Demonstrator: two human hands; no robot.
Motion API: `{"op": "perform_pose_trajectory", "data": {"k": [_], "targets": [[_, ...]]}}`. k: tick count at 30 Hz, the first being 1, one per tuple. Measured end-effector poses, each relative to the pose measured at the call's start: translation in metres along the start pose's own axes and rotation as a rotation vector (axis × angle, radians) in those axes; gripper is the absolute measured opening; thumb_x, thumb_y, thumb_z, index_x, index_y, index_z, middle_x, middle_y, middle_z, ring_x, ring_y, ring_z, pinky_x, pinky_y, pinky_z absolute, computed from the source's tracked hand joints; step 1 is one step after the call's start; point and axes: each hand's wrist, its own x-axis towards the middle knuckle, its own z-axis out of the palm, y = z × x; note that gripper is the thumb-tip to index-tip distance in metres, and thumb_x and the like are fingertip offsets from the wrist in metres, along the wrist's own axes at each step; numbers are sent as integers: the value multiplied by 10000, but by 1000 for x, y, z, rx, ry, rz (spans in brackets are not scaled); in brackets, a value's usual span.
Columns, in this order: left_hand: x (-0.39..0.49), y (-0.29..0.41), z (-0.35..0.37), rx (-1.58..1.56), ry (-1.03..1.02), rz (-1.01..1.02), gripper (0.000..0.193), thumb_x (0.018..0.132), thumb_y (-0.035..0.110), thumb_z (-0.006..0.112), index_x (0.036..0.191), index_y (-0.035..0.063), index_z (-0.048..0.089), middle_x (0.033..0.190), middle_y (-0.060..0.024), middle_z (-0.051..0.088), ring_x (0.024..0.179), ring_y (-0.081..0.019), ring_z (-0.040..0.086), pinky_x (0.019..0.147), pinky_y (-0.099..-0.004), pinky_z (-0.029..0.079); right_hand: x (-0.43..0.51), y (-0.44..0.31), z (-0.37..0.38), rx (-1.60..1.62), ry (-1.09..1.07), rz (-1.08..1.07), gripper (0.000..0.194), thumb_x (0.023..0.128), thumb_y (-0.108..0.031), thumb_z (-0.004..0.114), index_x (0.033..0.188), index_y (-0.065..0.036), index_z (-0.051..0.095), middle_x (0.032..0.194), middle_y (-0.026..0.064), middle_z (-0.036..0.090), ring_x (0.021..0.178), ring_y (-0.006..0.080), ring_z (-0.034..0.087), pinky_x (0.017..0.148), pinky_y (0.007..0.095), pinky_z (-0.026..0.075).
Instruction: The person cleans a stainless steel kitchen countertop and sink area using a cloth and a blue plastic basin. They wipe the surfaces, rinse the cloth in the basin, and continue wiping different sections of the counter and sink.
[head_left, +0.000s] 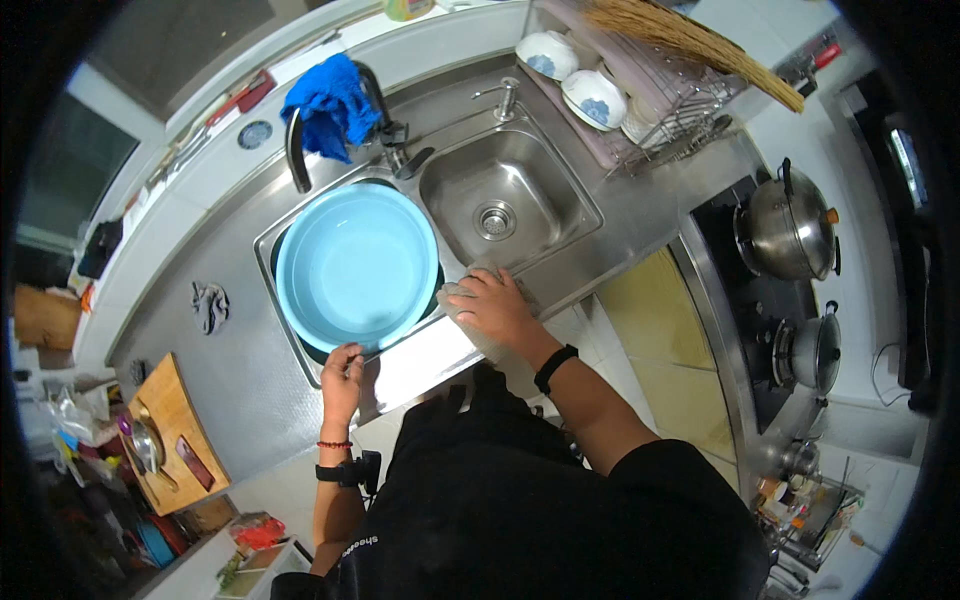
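My right hand (491, 304) presses a grey-beige cloth (487, 341) against the front edge of the steel sink, right of the basin. A light-blue plastic basin (356, 262) fills the left sink bowl and holds what looks like clear water. My left hand (343, 379) is at the near side of this basin, fingers curled beside its rim; whether they grip anything is hidden. To the right of the basin is a bare steel sink bowl (517, 176) with a round drain strainer (494, 220).
A bright blue cloth (330, 105) hangs over the faucet (394, 142). Patterned bowls (592, 100) stand in a dish rack at the back right. Pots (787, 221) sit on the stove at right. A grey rag (210, 306) and a wooden cutting board (176, 435) lie left.
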Motion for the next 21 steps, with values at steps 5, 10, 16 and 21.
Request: {"op": "perform_pose_trajectory", "data": {"k": [5, 10, 16, 21], "targets": [[9, -9, -13, 46, -69, 28, 201, 926, 44, 627, 1109, -26, 673, 1184, -171, 659, 1021, -251, 665, 895, -337, 535, -8, 67, 1, -88, 89, 241, 296, 878, -309, 669, 1162, -229, 691, 1140, 63, 622, 1136, 297, 542, 966, 516, 450], [7, -40, -28, 93, -76, -151, 175, 939, 39, 619, 1089, -29, 680, 1032, -126, 696, 945, -184, 655, 832, -297, 524, -26, 133, -35, -124, 413, 420, 261, 872, -223, 698, 1127, -170, 686, 1134, 133, 607, 1040, 355, 579, 909, 395, 502], [-1, -27, -9, 109, 22, -71, 169, 954, 37, 609, 1093, -34, 674, 1003, -100, 701, 893, -162, 647, 820, -289, 521, -19, 177, -73, -276, 273, 1005, 260, 918, -275, 682, 1087, -78, 678, 1259, 187, 537, 1098, 364, 580, 890, 456, 512], [-9, 3, 35, 81, 65, -153, 176, 948, 59, 630, 1094, -21, 686, 1009, -102, 709, 889, -165, 648, 815, -297, 525, 27, 202, -75, -281, -63, 933, 236, 911, -232, 676, 1084, -73, 697, 1283, 186, 534, 1111, 404, 578, 904, 481, 518]]}}
